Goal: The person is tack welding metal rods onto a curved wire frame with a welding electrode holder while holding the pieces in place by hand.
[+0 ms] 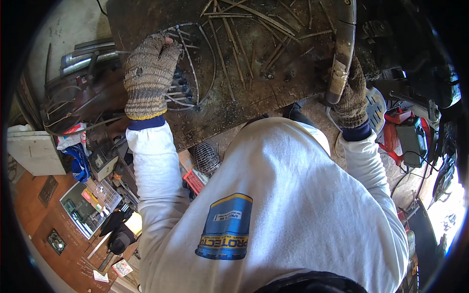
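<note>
My left hand [150, 78], in a brown knitted glove, is closed at the left of the dark worktable. Its fingers hold a frame of thin metal rods [196, 73], with one bare fingertip showing through the glove. This frame has curved outer rods and several short crossbars. On the right, my right hand [353, 97], gloved alike, is wrapped against a long, worn grey-brown tool [343, 53]. The tool's far end runs out of the picture at the top, and a pale cord seems to leave its near end. Most of the right fingers are hidden behind it.
Thin rods [234, 49] lie scattered over the stained worktable [254, 100]. Metal tubes [83, 61] stand off its left edge. Below are a coil of wire [206, 158] and a red crate [194, 181]. A red and grey machine [409, 139] sits on the floor at right.
</note>
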`<state>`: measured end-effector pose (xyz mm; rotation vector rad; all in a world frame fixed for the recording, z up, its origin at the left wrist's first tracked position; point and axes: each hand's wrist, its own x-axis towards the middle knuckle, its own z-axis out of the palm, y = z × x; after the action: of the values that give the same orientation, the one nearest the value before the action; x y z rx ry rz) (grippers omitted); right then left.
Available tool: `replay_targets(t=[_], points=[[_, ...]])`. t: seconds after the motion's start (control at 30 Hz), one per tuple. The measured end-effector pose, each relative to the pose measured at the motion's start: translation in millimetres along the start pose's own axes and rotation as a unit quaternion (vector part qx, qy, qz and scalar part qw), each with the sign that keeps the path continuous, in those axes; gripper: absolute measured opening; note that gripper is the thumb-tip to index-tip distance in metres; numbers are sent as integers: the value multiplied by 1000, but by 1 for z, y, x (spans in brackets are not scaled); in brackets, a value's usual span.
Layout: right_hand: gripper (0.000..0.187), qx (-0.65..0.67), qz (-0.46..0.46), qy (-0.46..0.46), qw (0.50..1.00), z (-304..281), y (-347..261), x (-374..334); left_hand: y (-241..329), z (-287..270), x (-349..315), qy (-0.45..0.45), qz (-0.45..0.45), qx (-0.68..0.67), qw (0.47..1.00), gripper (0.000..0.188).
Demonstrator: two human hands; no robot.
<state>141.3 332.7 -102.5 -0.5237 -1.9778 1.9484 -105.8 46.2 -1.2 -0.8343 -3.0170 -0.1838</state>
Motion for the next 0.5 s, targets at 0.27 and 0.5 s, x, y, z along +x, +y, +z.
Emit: replay_targets(t=[0.27, 0.5], points=[[40, 148, 48, 1, 988, -4, 20, -1, -2, 3, 5, -7, -6, -8, 1000, 32], [39, 69, 12, 5, 998, -7, 25, -6, -5, 8, -5, 74, 77, 33, 994, 27]])
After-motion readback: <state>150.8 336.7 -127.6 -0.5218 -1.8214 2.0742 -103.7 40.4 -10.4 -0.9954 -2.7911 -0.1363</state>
